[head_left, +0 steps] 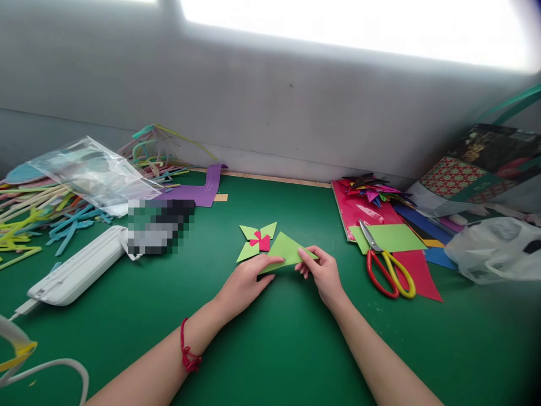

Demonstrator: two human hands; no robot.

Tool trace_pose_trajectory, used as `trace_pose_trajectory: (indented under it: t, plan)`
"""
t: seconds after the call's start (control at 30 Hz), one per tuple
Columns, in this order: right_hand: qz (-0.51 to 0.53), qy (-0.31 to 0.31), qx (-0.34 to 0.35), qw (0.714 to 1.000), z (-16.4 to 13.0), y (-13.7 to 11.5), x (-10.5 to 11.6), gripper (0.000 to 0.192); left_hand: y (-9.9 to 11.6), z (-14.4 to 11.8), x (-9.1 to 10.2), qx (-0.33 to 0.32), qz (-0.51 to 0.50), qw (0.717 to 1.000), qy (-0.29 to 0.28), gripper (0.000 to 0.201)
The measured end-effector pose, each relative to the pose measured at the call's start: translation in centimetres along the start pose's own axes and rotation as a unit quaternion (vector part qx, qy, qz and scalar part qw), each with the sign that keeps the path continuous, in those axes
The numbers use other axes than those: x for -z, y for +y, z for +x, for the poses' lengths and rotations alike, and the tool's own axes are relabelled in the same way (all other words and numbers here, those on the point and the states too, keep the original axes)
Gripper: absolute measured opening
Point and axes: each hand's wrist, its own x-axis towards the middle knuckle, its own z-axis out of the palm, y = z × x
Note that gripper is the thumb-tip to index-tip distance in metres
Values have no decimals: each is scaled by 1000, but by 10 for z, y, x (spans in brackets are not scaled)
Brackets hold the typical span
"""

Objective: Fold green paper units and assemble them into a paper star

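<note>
A light green paper triangle, which looks folded, is held between my two hands above the green tabletop. My left hand pinches its left corner between thumb and fingers. At the right corner, the thumb and fingertips of my right hand grip the paper. Just beyond my left hand lies a folded paper piece with light green points around a red centre; the triangle hides part of its right side. A red cord bracelet circles my left wrist.
Scissors with red and yellow handles lie on green and red paper sheets at right. A plastic bag sits farther right. To the left are a white power strip, a clear bag, colourful strips and purple paper.
</note>
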Motion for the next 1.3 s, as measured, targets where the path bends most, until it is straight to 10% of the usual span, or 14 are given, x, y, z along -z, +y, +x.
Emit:
trace_pose_trajectory:
  t: [0.8, 1.1, 1.3]
  plan:
    - [113, 4, -36, 993, -1, -2, 1, 19, 0, -4, -5, -18, 33, 999, -12, 29]
    - [74, 13, -12, 997, -2, 1, -5, 25, 4, 3, -1, 105, -256, 961, 19, 47]
    - [68, -7, -13, 998, -2, 2, -5, 23, 0, 6, 1, 147, -251, 953, 89, 47]
